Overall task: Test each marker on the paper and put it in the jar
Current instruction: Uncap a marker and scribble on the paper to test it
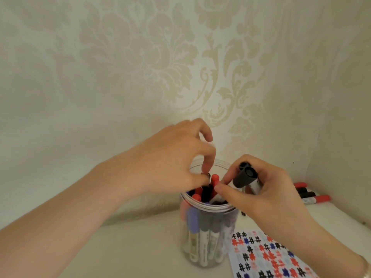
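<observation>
A clear plastic jar (pixel 208 255) stands in the middle of the table, packed with several upright markers with red, black and blue caps. My left hand (pixel 174 161) hovers over the jar's mouth, its fingertips pinching the top of a black-capped marker (pixel 206 194) inside. My right hand (pixel 265 193) is at the jar's right rim and grips two black-capped markers (pixel 246 177), caps pointing up; its thumb and forefinger touch a red-capped marker (pixel 215 178) in the jar. The paper (pixel 267 255), covered with red, black and blue hash marks, lies right of the jar.
A few loose markers (pixel 313 195) with red and black caps lie at the back right against the wall. Patterned wallpaper rises close behind the jar. The white tabletop (pixel 128 247) spreads left of the jar.
</observation>
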`<state>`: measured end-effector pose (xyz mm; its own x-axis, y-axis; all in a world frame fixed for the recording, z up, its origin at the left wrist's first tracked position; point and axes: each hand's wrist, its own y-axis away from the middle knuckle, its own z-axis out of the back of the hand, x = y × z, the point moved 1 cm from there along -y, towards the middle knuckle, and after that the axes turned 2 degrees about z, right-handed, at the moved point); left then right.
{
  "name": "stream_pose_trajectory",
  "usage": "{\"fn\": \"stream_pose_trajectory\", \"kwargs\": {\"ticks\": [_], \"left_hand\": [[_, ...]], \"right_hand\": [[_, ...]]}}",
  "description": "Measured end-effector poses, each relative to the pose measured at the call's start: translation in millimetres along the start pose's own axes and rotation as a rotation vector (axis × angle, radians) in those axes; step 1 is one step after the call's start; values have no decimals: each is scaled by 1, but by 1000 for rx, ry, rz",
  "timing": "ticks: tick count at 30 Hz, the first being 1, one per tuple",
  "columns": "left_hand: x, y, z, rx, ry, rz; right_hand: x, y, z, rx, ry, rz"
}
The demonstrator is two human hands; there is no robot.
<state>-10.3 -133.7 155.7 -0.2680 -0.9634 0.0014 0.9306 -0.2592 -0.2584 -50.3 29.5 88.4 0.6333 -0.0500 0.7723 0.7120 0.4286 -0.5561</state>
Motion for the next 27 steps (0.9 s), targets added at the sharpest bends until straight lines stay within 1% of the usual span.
{"fn": "stream_pose_trajectory", "kwargs": {"ticks": [1,3,5,9,11,14,16,19,21,24,26,27], "left_hand": [[-1,-1,-6,96,-36,13],[-6,0,-15,249,60,65],[-9,0,-16,296,74,72],[-17,2,-15,275,-27,91],[-24,6,-15,291,-78,86],[-33,12,-15,323,-143,55],[-37,15,-14,330,-165,63],[-37,16,-13,349,-205,84],[-36,15,-12,357,-229,93],[-33,15,-10,375,-230,96],[-32,15,-10,377,-201,91],[-32,16,-10,377,-184,85]], "right_hand": [[1,1,0,14,-10,-1],[3,1,1,44,-33,10],[5,-1,4,69,-42,42],[14,-7,18,75,10,94],[24,-10,29,30,20,127],[35,-14,44,-46,-48,159],[39,-13,51,-105,-76,207],[44,-10,50,-165,-49,256],[43,-6,46,-136,-22,295],[42,-4,39,-103,-11,302],[42,-5,38,-105,-26,296],[44,-5,38,-131,-32,310]]}}
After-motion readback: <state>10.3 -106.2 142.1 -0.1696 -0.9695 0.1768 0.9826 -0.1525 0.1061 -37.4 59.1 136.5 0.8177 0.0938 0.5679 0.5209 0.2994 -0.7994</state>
